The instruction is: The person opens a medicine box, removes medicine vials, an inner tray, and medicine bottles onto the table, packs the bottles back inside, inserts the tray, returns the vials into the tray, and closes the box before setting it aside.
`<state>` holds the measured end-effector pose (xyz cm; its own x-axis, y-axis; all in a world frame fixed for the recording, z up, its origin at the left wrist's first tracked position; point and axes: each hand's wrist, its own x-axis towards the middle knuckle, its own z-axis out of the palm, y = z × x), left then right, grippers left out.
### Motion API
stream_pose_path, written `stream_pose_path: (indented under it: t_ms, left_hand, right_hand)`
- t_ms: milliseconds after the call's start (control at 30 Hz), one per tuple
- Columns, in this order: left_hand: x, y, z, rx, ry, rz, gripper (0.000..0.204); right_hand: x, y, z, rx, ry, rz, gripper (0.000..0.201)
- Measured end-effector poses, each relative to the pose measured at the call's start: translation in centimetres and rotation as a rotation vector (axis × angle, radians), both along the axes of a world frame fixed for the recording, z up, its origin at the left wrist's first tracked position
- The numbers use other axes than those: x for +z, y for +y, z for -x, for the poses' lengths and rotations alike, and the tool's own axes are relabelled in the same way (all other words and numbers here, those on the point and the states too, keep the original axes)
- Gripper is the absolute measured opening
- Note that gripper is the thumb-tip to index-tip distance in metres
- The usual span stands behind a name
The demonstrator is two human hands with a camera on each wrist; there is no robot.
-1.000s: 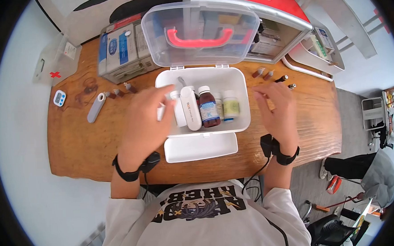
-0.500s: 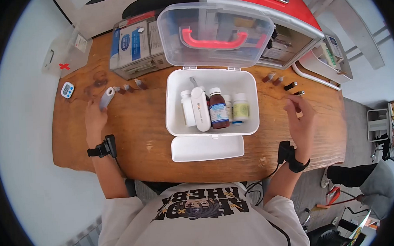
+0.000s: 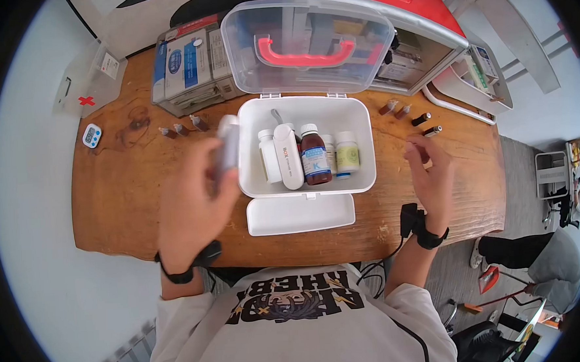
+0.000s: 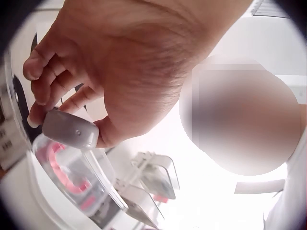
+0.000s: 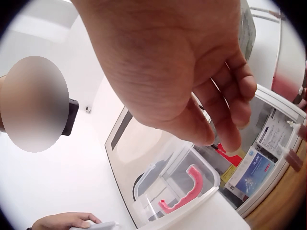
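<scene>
Wooden table (image 3: 127, 202), left hand (image 3: 189, 202) gripping grey device (image 3: 226, 145) beside white box (image 3: 360, 144) — right hand (image 3: 430, 173) loosely curled, empty

White short-sleeved shirt with dark printed lettering, seemingly cartoon-style; black strap on each wrist, thin black cable trailing from the right.

The left hand (image 3: 189, 206) covers the lower end of the grey device (image 3: 226, 145) it holds, and motion blurs that device in the head view. In the right wrist view, what the right hand (image 5: 192, 72) pinches is hidden by its fingers (image 5: 235, 110). Labels on the bottles in the white box (image 3: 361, 171) are too small to read, as are the small vials (image 3: 424, 118) on the table (image 3: 127, 202)
</scene>
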<state>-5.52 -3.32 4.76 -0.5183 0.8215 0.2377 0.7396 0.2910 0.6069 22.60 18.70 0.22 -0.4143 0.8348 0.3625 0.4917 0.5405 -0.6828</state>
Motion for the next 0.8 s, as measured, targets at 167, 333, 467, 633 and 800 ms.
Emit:
stream_pose_path:
  t_ms: [167, 333, 467, 633, 800]
  left_hand:
    - [-2.1, 4.2, -2.1, -0.119, 0.290, 0.042, 0.030]
    - [-2.5, 3.4, -2.2, -0.184, 0.298, 0.029, 0.029]
    - [-3.8, 1.1, -0.6, -0.079, 0.252, -0.089, 0.021]
    - [-5.0, -2.7, 0.1, 0.134, -0.080, 0.109, 0.024]
    - [-8.8, -5.0, -1.2, -0.073, -0.280, 0.543, 0.037]
  right_hand:
    - [-0.1, -0.9, 0.9, 0.062, -0.012, -0.054, 0.008]
    - [0.2, -2.3, 0.7, 0.106, -0.098, -0.009, 0.007]
    - [-1.0, -4.1, -0.3, 0.162, -0.253, 0.043, 0.012]
    - [-4.1, -6.5, -0.4, 0.273, -0.420, 0.236, 0.025]
    - [-5.7, -7.7, 0.9, 0.303, -0.517, 0.255, 0.026]
